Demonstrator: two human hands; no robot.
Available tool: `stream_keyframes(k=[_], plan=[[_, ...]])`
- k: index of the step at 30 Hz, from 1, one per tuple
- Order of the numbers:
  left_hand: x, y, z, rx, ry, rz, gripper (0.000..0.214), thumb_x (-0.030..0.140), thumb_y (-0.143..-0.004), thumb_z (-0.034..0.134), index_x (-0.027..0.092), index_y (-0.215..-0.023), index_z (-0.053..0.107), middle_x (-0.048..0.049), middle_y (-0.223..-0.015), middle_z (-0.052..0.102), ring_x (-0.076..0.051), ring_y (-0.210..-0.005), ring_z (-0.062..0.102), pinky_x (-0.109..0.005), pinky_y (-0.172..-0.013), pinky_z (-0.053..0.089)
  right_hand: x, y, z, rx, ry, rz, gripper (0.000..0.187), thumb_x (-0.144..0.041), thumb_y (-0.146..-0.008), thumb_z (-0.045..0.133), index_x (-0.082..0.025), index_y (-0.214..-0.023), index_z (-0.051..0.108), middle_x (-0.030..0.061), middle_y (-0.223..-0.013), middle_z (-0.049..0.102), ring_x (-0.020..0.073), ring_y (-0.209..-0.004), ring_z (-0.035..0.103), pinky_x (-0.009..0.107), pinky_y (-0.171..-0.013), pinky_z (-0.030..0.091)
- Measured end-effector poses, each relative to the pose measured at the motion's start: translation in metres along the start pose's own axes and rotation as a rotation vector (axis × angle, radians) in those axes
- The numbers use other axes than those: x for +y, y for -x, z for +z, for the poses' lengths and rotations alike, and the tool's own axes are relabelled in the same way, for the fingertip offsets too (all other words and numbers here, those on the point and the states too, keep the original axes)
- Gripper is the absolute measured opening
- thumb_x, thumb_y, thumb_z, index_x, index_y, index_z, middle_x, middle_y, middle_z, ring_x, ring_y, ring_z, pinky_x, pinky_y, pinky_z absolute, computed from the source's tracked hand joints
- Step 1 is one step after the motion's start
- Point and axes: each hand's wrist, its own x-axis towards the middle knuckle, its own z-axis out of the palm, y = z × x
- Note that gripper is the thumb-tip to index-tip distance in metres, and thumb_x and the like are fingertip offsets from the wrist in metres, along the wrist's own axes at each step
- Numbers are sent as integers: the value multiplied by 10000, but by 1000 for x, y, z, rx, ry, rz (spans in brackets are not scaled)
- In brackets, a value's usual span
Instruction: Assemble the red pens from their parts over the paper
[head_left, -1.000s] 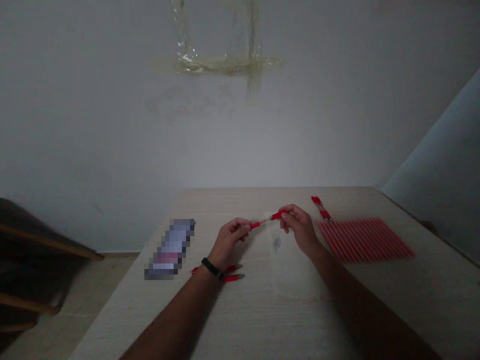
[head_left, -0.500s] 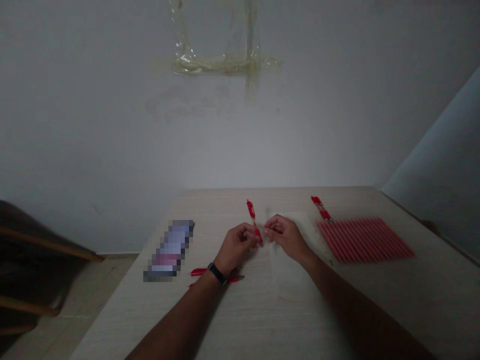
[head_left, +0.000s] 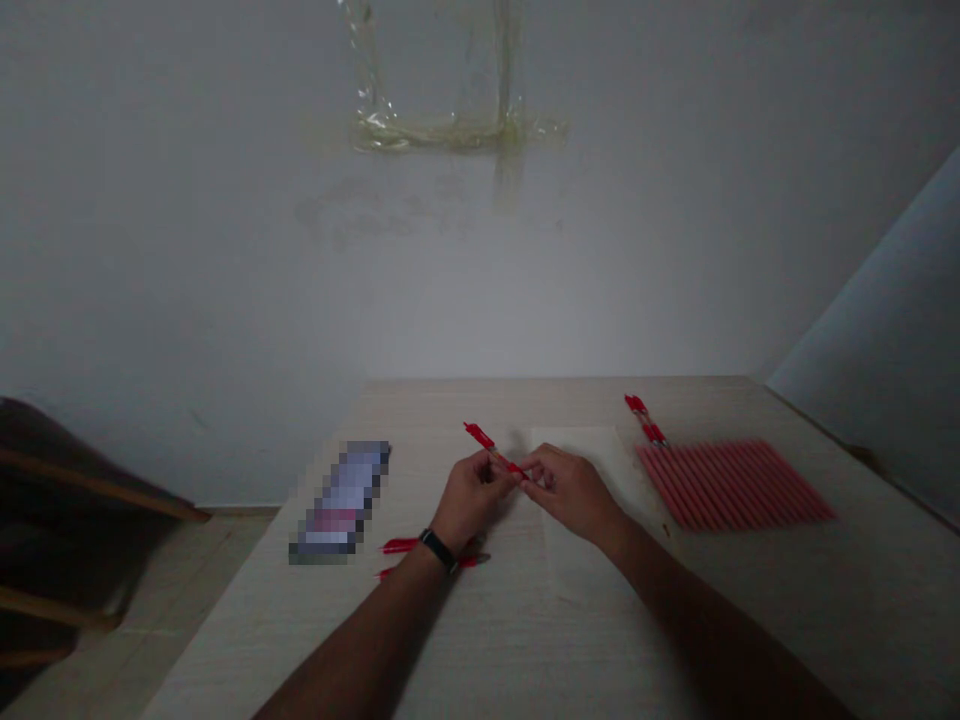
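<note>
My left hand and my right hand meet over the middle of the pale wooden table. Both pinch a red pen between fingertips; its free end sticks up and to the left of my left hand. A black band circles my left wrist. Under my right hand lies a white sheet of paper. Two more red pens lie on the table beside my left wrist.
A row of several red pens lies side by side at the right, with two loose red pens behind it. A blurred-out flat object sits at the left. A dark chair stands off the table's left side.
My hands came together from holding the pen stretched between them. The pen swung from level to upright, and now tilts up and left. My right hand moved left.
</note>
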Motion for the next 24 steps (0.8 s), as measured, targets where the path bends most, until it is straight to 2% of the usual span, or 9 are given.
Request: stream_keyframes(k=[2, 4, 7, 13, 15, 19, 24], plan=[[0, 0, -1, -16, -66, 1, 277, 393, -778, 757, 128, -744, 685, -41, -701, 670, -147, -642, 578, -259, -627, 428, -1, 0, -2, 13, 64, -21, 55, -253, -896, 665, -221, -940, 665, 11, -877, 674, 147, -732, 611, 250, -648, 437], [1, 1, -3, -42, -104, 11, 277, 404, -812, 726, 129, -846, 730, -47, -738, 687, -152, -655, 581, -260, -630, 429, 3, -2, -8, 36, 121, -23, 36, -238, -890, 658, -214, -916, 653, 14, -875, 677, 148, -727, 610, 250, -641, 423], [1, 2, -5, -42, -157, 39, 307, 408, -849, 692, 150, -1009, 738, -41, -773, 692, -157, -678, 588, -258, -636, 435, 24, -7, -28, 106, 194, 46, 51, -243, -873, 649, -209, -911, 650, 20, -853, 688, 153, -714, 618, 247, -630, 419], [3, 3, -7, -21, -264, 70, 290, 404, -884, 646, 163, -1022, 729, -32, -757, 671, -153, -674, 572, -248, -625, 419, 104, -8, -98, 405, 361, 401, 121, -312, -794, 659, -192, -787, 671, 46, -743, 713, 190, -683, 647, 273, -649, 435], [4, 4, -6, -21, -269, 72, 287, 399, -891, 634, 164, -1026, 727, -26, -742, 661, -150, -664, 561, -247, -624, 413, 126, -1, -119, 459, 389, 538, 179, -370, -783, 667, -194, -758, 689, 57, -718, 718, 209, -674, 653, 283, -629, 429], [7, 5, -5, -26, -294, 80, 276, 385, -891, 630, 165, -1022, 733, -29, -753, 669, -155, -676, 566, -256, -637, 415, 155, 14, -144, 420, 486, 750, 180, -358, -756, 676, -189, -754, 738, 101, -772, 743, 255, -740, 680, 316, -648, 438], [8, 5, -6, -28, -292, 69, 262, 357, -879, 629, 168, -1026, 734, -30, -759, 681, -158, -670, 582, -259, -637, 421, 176, 25, -151, 334, 521, 852, 221, -344, -739, 682, -153, -794, 778, 159, -815, 754, 285, -772, 708, 340, -675, 475]])
